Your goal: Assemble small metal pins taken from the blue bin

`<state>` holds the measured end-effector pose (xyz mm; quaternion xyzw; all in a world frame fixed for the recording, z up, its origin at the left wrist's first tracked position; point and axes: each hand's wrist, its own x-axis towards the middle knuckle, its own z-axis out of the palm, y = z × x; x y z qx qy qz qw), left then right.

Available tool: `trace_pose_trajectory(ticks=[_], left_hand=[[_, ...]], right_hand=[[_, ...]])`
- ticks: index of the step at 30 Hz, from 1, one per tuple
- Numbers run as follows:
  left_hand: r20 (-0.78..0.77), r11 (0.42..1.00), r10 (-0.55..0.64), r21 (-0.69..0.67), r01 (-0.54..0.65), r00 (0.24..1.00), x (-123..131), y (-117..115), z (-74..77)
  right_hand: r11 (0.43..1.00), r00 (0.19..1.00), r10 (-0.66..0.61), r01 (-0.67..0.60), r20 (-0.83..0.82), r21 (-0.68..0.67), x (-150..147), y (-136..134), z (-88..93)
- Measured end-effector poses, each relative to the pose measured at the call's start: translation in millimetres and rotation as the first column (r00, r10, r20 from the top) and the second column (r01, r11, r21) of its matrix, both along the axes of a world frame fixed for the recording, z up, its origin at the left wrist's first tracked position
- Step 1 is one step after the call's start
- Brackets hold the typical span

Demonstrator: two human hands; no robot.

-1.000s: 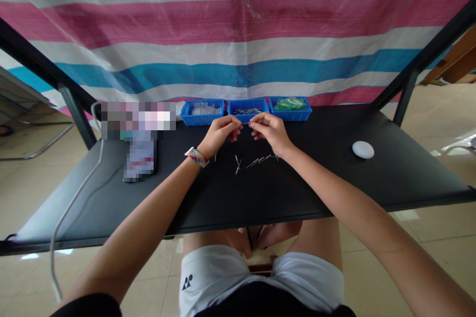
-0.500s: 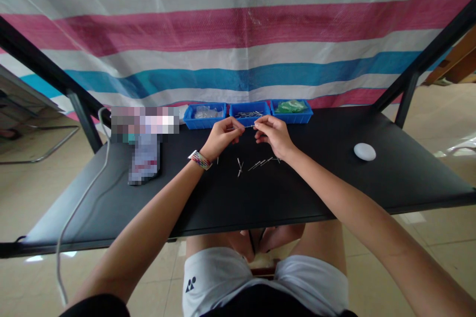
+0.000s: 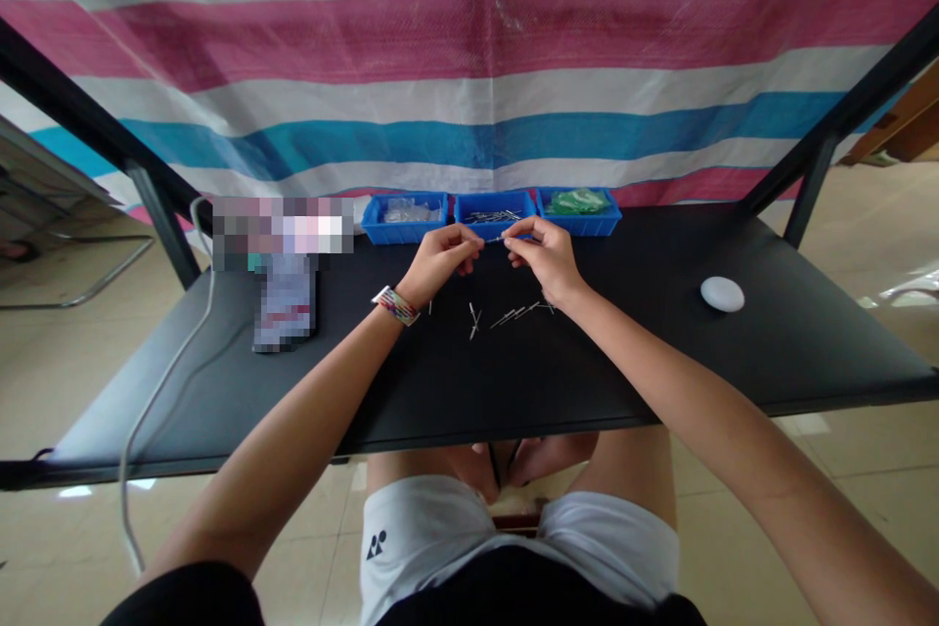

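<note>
My left hand (image 3: 438, 262) and my right hand (image 3: 549, 260) are raised close together above the table's far middle. Their fingertips pinch opposite ends of one thin silver metal pin (image 3: 494, 240), held roughly level. Just beyond is a blue bin (image 3: 496, 201) with several similar metal pins (image 3: 493, 216) inside; my fingers cover part of its front. Nearer me, a few loose pins cross each other (image 3: 473, 321), and a slanting row of pins (image 3: 514, 314) lies beneath my right hand. The pin's exact kind is too small to make out.
A left blue bin (image 3: 402, 233) holds clear plastic pieces; a right one (image 3: 587, 225) holds green packaging. A white rounded object (image 3: 723, 293) sits on the black table (image 3: 646, 342). Pixelated items (image 3: 288, 298) and a white cable (image 3: 165, 377) are at left; a striped sheet (image 3: 491, 29) hangs behind.
The camera view has tilted slightly downward. Both hands keep their pinch on the pin with only small finger shifts; the loose pins stay where they were.
</note>
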<state>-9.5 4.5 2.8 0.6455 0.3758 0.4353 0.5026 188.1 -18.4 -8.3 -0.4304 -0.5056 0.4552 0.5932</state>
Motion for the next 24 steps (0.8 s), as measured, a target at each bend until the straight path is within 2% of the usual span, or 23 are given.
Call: trace_pose_trajectory(ticks=[8, 15, 19, 24], left_hand=[[0.002, 0.996, -0.004, 0.085, 0.004, 1.0, 1.0, -2.0, 2.2], [0.029, 0.996, -0.002, 0.089, -0.001, 1.0, 2.0, -0.3, 1.0], [0.046, 0.996, 0.004, 0.084, -0.008, 0.999, 2.0, 0.5, -0.1], [0.069, 0.998, 0.008, 0.063, -0.012, 0.998, 0.9, 2.0, -1.8]], right_hand=[[0.982, 0.987, 0.073, -0.097, -0.144, -0.163, -0.1, -0.5, 3.0], [0.909, 0.922, 0.161, -0.277, -0.353, -0.31, 4.1, -2.0, 12.5], [0.892, 0.904, 0.172, -0.312, -0.392, -0.328, 4.7, -2.4, 14.1], [0.915, 0.909, 0.191, -0.302, -0.371, -0.269, 5.4, 0.3, 12.1]])
